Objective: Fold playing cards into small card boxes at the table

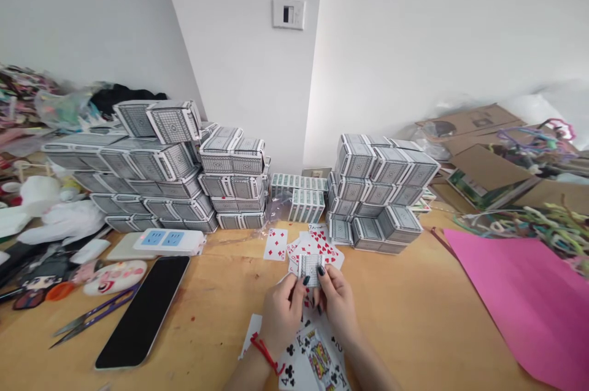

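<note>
Face-up playing cards are lying nearest on the tabletop; just beyond, left hand and right hand are together gripping a small card deck.

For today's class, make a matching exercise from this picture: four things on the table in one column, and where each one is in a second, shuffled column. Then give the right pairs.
Things
1. phone
2. pink sheet
3. scissors
4. small deck of cards

Places
A. held between the left hand and the right hand
B. at the right edge of the table
C. farthest left of the four, beside the phone
D. flat on the table, just left of the hands

Pairs: 1-D, 2-B, 3-C, 4-A
</note>
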Motion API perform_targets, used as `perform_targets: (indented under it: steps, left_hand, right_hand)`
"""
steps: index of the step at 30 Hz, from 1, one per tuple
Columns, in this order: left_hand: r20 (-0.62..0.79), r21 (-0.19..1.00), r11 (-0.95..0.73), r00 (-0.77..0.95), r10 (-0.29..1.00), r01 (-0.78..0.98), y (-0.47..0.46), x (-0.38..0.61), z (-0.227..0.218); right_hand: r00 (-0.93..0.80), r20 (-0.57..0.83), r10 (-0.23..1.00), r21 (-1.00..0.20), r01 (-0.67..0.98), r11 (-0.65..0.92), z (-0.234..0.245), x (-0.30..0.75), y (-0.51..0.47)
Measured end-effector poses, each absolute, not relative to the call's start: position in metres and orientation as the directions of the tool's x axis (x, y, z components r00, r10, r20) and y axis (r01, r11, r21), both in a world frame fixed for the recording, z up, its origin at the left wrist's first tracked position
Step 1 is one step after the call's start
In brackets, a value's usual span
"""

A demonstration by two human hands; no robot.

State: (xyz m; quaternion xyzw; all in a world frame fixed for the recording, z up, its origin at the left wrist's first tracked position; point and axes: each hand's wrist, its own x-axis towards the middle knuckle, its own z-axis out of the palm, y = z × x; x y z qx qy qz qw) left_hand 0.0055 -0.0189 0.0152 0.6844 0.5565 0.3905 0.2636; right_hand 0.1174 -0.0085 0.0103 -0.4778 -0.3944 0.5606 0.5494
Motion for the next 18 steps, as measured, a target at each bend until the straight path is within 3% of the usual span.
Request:
perform_targets:
  steps: [10,18]
  left_hand:
    - [0.163,0.875,-0.114,-0.063,0.985,0.471,-0.0146,0.0044,0.016]
    - [0.127,0.914,-0.103,-0.034,0.991,0.392,-0.0155,0.0024,0.0162]
  right_hand:
    - [0.014,-0.06,0.998,-0.952,-0.301,-0.053,0.0182,0.1164,-0.0104]
    - [0.304,-0.083,0.949,-0.955,-0.297,0.011,0.0186,0.1253,-0.0074]
